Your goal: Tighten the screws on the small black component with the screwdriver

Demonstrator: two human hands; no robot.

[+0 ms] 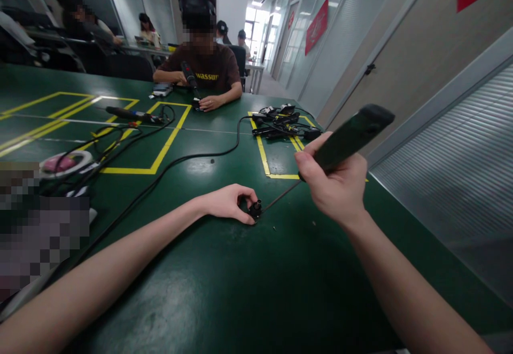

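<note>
**Small black part pinned, driver tip set on it**

Near the table's [224, 290] middle, a small, dark, round part [255, 208] is pinched by the left hand's [226, 203] fingers. Right of it, a black electric screwdriver [349, 136] is gripped in the right hand's [339, 180] curled fingers, its thin bit slanted down onto the part.

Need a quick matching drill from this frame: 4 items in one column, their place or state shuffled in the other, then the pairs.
1. electric screwdriver
2. small black part
3. pile of black parts
4. pink-centred ring

A. far left of the table, among cables
B. pinched by the left hand on the green table
C. inside the yellow-taped box ahead
D. gripped in the right hand, shaft angled down

Pairs: 1-D, 2-B, 3-C, 4-A
</note>
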